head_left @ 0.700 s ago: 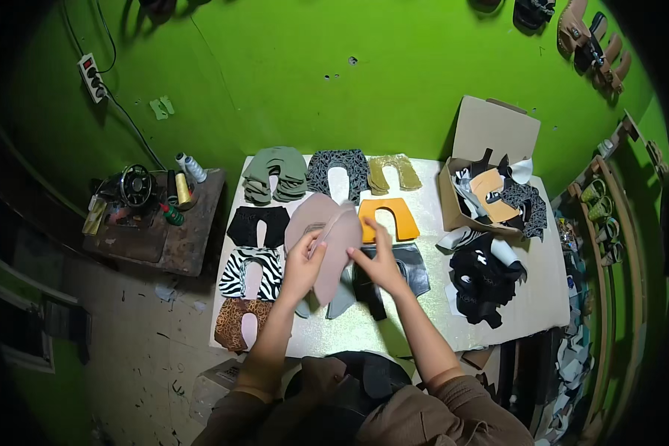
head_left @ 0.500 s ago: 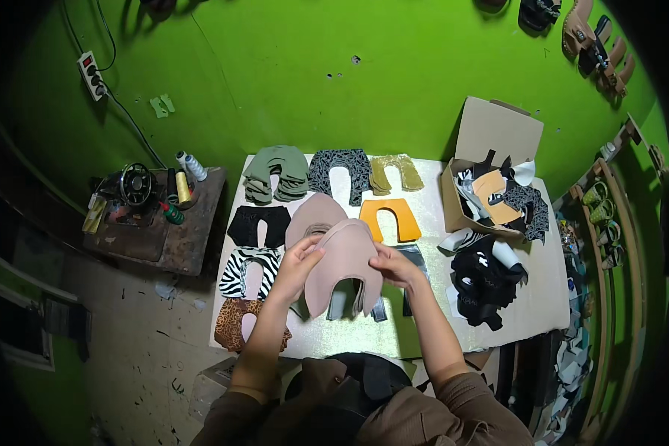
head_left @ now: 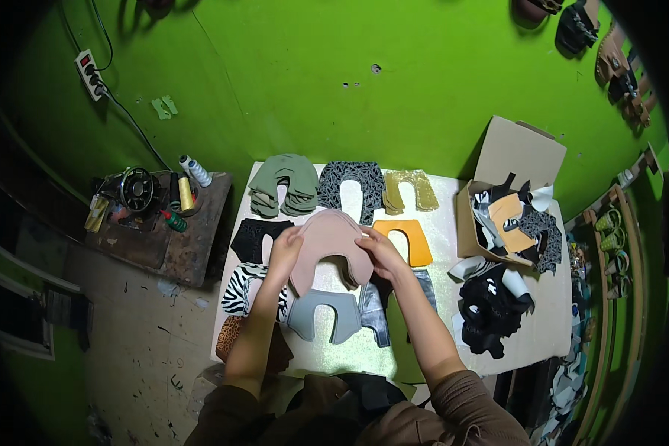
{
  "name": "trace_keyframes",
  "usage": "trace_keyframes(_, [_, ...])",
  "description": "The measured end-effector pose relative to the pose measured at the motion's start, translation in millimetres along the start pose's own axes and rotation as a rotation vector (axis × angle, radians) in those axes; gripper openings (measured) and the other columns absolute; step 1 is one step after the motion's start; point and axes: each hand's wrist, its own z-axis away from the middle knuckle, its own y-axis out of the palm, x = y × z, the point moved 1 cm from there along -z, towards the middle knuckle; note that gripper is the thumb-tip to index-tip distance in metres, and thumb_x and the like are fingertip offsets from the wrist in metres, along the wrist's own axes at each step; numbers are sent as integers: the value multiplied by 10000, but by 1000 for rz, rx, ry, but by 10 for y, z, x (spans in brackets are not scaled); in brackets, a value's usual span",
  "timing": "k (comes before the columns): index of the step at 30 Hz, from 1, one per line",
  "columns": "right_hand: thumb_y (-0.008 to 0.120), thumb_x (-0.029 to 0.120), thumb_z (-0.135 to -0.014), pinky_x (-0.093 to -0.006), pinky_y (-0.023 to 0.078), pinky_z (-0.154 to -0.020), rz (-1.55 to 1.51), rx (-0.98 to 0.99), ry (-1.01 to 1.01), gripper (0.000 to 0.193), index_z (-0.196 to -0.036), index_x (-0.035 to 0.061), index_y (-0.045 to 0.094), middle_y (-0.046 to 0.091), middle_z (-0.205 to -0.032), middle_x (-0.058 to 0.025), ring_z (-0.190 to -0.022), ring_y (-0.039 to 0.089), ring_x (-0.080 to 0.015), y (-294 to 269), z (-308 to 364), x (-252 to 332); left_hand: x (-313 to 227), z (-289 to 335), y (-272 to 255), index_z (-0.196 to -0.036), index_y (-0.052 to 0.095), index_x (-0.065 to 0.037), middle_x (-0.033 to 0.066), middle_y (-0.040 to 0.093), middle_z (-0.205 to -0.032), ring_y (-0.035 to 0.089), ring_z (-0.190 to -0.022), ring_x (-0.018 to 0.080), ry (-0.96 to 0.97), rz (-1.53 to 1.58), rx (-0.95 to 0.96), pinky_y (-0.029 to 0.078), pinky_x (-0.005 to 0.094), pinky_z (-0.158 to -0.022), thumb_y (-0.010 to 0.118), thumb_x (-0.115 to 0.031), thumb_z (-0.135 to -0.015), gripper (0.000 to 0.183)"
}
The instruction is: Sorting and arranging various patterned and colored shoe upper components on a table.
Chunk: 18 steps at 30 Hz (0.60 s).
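Both hands hold a pink U-shaped cut piece (head_left: 327,241) flat over the middle of a white table (head_left: 543,327). My left hand (head_left: 286,249) grips its left edge and my right hand (head_left: 379,253) grips its right edge. Around it lie stacks of similar U-shaped pieces: olive green (head_left: 282,182), black-and-grey patterned (head_left: 353,186), gold (head_left: 409,189), orange (head_left: 401,238), black (head_left: 253,238), zebra-striped (head_left: 245,286), leopard print (head_left: 234,346), grey (head_left: 323,316) and denim blue (head_left: 375,312).
An open cardboard box (head_left: 513,193) of mixed cut pieces stands at the right, with a heap of black and white scraps (head_left: 490,305) beside it. A low wooden stand (head_left: 163,223) at the left carries thread spools and small tools. Sandals hang on the green wall.
The pink piece, held tilted and on edge earlier, has been turned flat and moved away from me toward the table's middle, with both hands still on it.
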Motion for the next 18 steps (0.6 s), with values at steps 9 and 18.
trace_keyframes(9, [636,230,-710,-432,321,-962,1329,-323,-567,650,-1256,7,362,398,-1221,-251,-1148,362,-402,9,-471,-146,46,-213,268,-1338,249,-49,204,325,-1317,408,-1132,372,476,-1353,116,336,463,-936,740,-342,-579,951])
trace_keyframes(18, [575,289,-775,-390,383,-900,1423,-252,-474,568,-1225,-17,410,453,-1140,-209,-1061,429,-357,4,-725,-131,259,-471,239,-1317,285,-33,196,382,-1240,395,-1135,380,440,-1069,221,370,448,-910,772,-343,-530,976])
